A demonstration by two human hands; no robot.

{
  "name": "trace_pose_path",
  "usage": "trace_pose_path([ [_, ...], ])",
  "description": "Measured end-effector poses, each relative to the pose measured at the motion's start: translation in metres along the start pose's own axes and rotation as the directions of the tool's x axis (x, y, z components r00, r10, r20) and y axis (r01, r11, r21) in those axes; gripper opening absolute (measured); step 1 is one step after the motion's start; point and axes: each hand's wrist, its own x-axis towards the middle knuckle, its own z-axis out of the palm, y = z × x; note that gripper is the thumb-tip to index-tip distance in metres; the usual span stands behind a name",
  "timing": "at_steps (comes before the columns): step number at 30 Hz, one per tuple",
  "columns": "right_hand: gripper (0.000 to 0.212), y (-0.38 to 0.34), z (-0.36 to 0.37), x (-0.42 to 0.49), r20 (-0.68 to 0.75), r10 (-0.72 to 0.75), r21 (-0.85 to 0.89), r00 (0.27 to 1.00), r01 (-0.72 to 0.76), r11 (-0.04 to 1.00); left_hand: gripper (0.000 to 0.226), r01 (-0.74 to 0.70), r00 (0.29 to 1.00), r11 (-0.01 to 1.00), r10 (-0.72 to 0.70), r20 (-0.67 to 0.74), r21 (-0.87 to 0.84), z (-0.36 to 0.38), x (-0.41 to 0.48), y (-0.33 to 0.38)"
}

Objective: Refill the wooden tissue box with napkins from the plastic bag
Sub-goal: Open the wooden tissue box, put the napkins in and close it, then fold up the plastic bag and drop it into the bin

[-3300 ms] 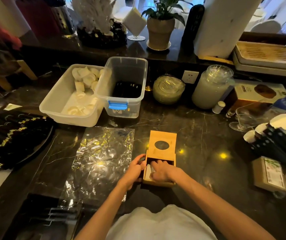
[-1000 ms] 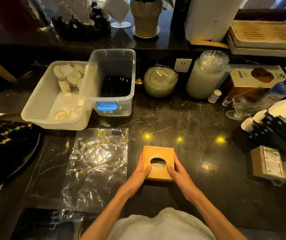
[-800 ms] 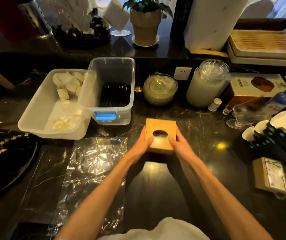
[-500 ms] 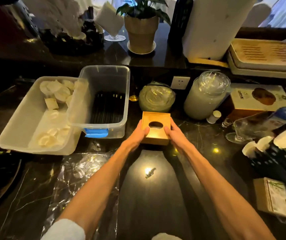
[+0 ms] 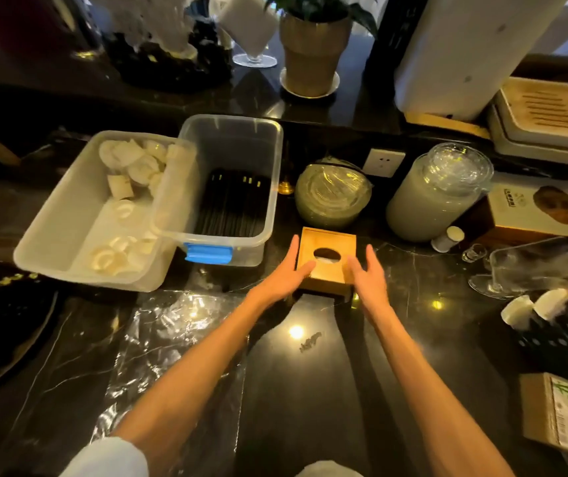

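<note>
The wooden tissue box (image 5: 331, 241), its lid closed with an oval hole on top, stands on the dark marble counter (image 5: 310, 390) far from me, just in front of a covered bowl. My left hand (image 5: 287, 274) lies against the box's left side with the thumb on the lid. My right hand (image 5: 369, 282) hovers at the box's near right corner, fingers spread and blurred, gripping nothing. The clear plastic bag (image 5: 172, 339) lies flat and crumpled on the counter to the near left. No napkins show in it.
Two plastic bins (image 5: 69, 215) (image 5: 238, 187) stand left of the box. A covered bowl (image 5: 332, 197) and a large glass jar (image 5: 437, 197) stand behind it. Glasses, cups and cardboard boxes (image 5: 557, 411) crowd the right. A dark tray (image 5: 0, 321) lies far left.
The lid was slid shut, then both hands carried the box away from me to the back of the counter. Now it stands there and my right hand has come off it.
</note>
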Motion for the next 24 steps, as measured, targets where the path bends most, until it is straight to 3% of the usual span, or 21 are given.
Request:
trace_pose_path([
  [3,0.042,0.001,0.017,-0.049,-0.128,-0.083,0.019,0.988,0.086,0.996,0.046,-0.129,0.987,0.992,0.129,-0.094,0.004,-0.034,-0.068,-0.015],
  [5,0.024,0.021,0.041,-0.080,-0.022,-0.021,-0.021,1.000,0.021,1.000,0.029,-0.128,0.939,0.991,0.109,-0.326,-0.039,-0.062,-0.114,-0.043],
  [6,0.019,0.033,0.057,-0.095,0.076,0.066,-0.040,0.995,-0.063,0.997,0.025,-0.087,0.877,0.996,0.063,-0.476,-0.030,-0.078,-0.136,-0.062],
  [9,0.012,0.070,0.102,-0.134,0.278,0.353,-0.126,0.893,-0.331,0.935,0.030,0.307,0.649,0.951,-0.175,-0.740,0.045,-0.121,-0.194,-0.128],
  [11,0.013,0.091,0.123,-0.146,0.314,0.414,-0.160,0.854,-0.382,0.910,0.043,0.577,0.546,0.815,-0.342,-0.765,0.047,-0.136,-0.224,-0.162],
  [12,0.015,0.098,0.133,-0.150,0.316,0.416,-0.167,0.853,-0.382,0.909,0.046,0.622,0.525,0.782,-0.381,-0.761,0.037,-0.140,-0.234,-0.173],
  [15,0.010,0.103,0.158,-0.156,0.302,0.406,-0.238,0.862,-0.344,0.908,0.043,0.521,0.565,0.853,-0.373,-0.736,-0.032,-0.144,-0.246,-0.185],
  [19,0.020,0.099,0.178,-0.160,0.251,0.404,-0.326,0.880,-0.316,0.891,0.045,0.434,0.584,0.880,-0.438,-0.683,-0.193,-0.146,-0.255,-0.196],
  [24,0.023,0.101,0.178,-0.170,0.299,0.359,-0.243,0.884,-0.293,0.925,0.011,0.407,0.630,0.890,-0.437,-0.642,-0.207,-0.141,-0.267,-0.201],
])
